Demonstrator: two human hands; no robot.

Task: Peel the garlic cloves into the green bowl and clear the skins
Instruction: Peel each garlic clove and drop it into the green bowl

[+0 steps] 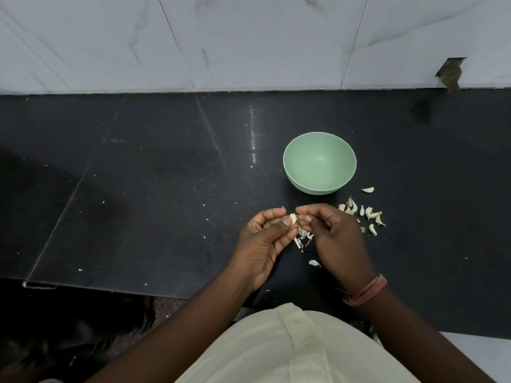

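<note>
Two hands [298,239] pinching one clove [293,218], one bowl [319,163]

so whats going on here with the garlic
A person is peeling garlic over a black counter. The left hand pinches a garlic clove while the right hand picks at its skin. Loose skins lie on the counter under the hands. More cloves sit in a scatter to the right, beside the green bowl, which looks empty.
</note>
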